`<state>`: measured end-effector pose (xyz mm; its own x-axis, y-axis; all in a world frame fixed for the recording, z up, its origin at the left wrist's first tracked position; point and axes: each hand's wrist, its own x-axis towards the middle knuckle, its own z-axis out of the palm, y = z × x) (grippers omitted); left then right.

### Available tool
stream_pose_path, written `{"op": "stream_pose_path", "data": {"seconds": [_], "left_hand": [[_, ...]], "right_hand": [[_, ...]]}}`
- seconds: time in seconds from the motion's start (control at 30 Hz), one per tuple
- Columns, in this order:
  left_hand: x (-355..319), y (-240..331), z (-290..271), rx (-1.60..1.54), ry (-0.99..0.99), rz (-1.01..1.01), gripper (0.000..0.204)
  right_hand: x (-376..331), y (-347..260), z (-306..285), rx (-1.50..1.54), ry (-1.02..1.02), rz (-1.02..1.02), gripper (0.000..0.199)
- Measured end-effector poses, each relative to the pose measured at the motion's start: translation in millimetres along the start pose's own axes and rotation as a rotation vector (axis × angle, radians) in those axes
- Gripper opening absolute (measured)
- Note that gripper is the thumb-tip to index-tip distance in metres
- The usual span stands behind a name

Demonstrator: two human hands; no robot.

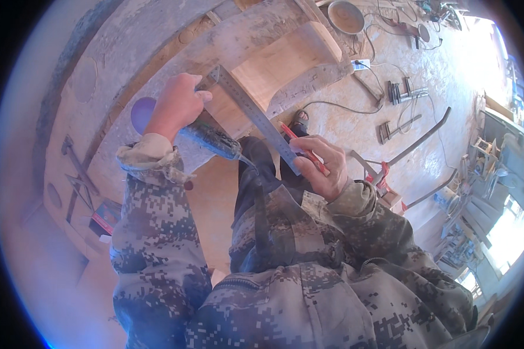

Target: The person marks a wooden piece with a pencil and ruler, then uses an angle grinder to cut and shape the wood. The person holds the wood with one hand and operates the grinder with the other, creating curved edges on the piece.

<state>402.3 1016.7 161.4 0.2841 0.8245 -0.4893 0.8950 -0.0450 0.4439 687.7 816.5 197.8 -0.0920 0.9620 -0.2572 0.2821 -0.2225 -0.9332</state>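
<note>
- Gripping a metal ruler (253, 110) at its far end, the left hand (177, 103) is curled nearly closed, with thumb and forefinger at the short crosspiece.
- The ruler slants down and to the right, over the near end of a pale wooden piece (282, 58) and on past its edge toward the right hand (323, 163).
- The right hand is closed around a red pencil (292, 134), whose tip points up and left beside the ruler; the thumb is at the ruler's lower end, and whether it presses on it I cannot tell.
- The wooden piece lies on a worn workbench (215, 49) ahead of the person; one of its long edges is curved.
- Below the left wrist is a dark-bodied tool (215, 141) with a cable, partly hidden by the wrist; a purple disc (141, 115) shows on the wrist's other side, and whether the two are joined I cannot tell.
- Camouflage sleeves (157, 227) cover both forearms.
- Beyond the ruler's lower end, a sandalled foot (300, 118) stands on the floor.
- Farther right on the floor are a white power strip (361, 64), metal clamps (409, 93) and a tubular metal frame (419, 138).
- A round pan (346, 17) sits near the bench's far end.
</note>
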Motion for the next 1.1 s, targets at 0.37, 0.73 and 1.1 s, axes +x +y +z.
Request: {"op": "stream_pose_path", "data": {"seconds": [0.37,0.73,1.1], "left_hand": [[1,9,-1,0.057,-0.010,-0.050,0.055],[3,14,-2,0.061,-0.015,-0.047,0.048],[2,11,-1,0.079,0.013,-0.054,0.052]], "right_hand": [[37,0,9,-0.131,0.009,-0.098,0.034],[108,-11,27,-0.151,0.022,-0.231,0.034],[105,-23,27,-0.209,0.003,-0.218,0.027]]}}
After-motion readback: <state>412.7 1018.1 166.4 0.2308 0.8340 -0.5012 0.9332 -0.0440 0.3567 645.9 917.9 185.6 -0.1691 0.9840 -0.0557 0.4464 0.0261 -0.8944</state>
